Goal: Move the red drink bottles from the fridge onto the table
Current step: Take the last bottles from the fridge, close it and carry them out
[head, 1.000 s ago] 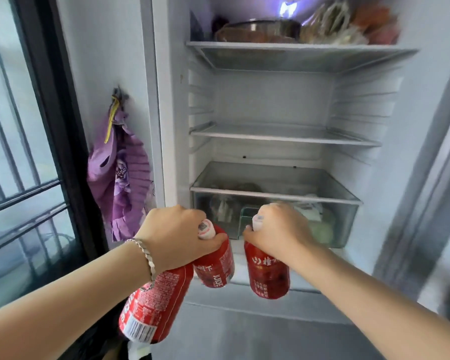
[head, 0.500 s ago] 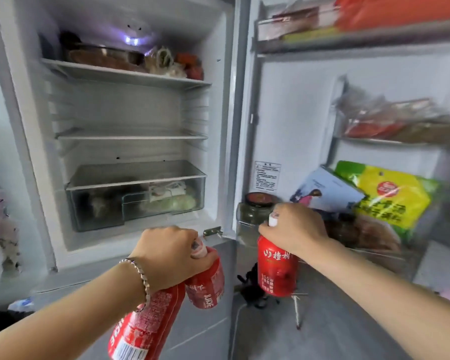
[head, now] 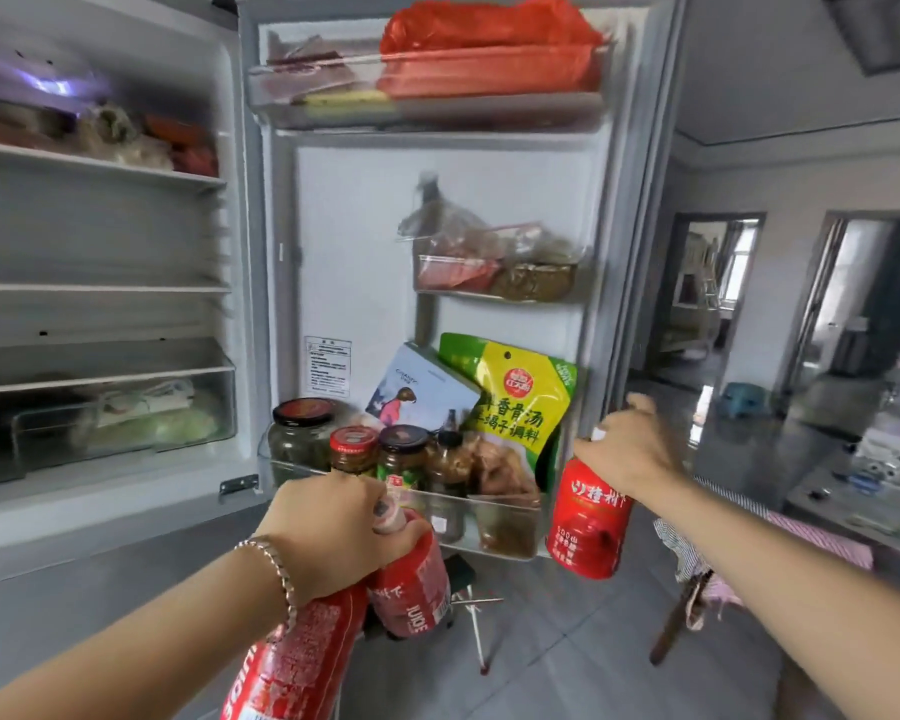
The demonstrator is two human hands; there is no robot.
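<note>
Three red drink bottles are out of the fridge [head: 100, 231], all carried in the air in front of its open door [head: 354, 241]. The left grip [head: 333, 532] is clenched round the necks of two. The first bottle [head: 302, 662] hangs tilted below the wrist, and the second bottle [head: 411, 589] hangs just beside it on the right, its pale cap showing by the thumb. The right grip [head: 630, 449] grasps the third bottle [head: 588, 517] by its top. This bottle hangs nearly upright under the grip, well apart from the other two.

A beaded bracelet [head: 276, 569] circles the left wrist. Just beyond the left grip, the door's bottom shelf holds a row of jars [head: 302, 433]. A yellow-and-green packet [head: 520, 402] stands in the same shelf, between the two grips and higher. Far to the left of the left grip is the fridge's clear drawer [head: 126, 423].
</note>
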